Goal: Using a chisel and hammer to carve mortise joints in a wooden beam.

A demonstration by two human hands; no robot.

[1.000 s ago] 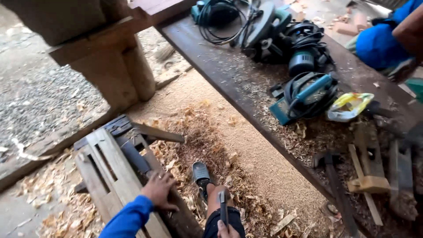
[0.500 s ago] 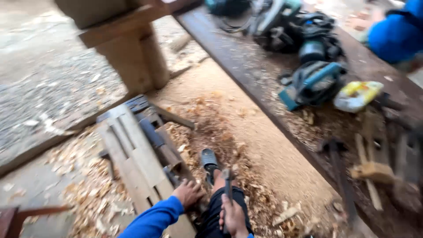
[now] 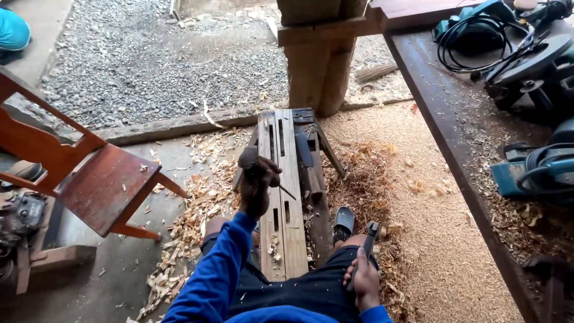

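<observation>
I sit astride a long pale wooden plank [image 3: 292, 179] with several narrow slots cut in it, lying on a low frame. My left hand [image 3: 258, 186], in a blue sleeve, grips a wooden-handled chisel [image 3: 248, 158] just above the plank's left edge. Its thin blade [image 3: 287, 192] points down to the right over the wood. My right hand [image 3: 362, 281] rests on my right thigh and holds a dark-handled hammer [image 3: 372, 230], head pointing away from me. My sandalled foot [image 3: 344, 219] stands right of the plank.
A red-brown wooden chair [image 3: 98, 185] stands at the left. A dark workbench [image 3: 454, 143] runs along the right with a circular saw [image 3: 526, 66] and a blue power tool [image 3: 538, 170]. A thick wooden post [image 3: 317, 66] rises beyond the plank. Shavings [image 3: 191, 215] and sawdust cover the floor.
The view has swung left and the chair has come into sight. My left hand has lifted off the plank and now grips the chisel. My right hand keeps the hammer on my thigh.
</observation>
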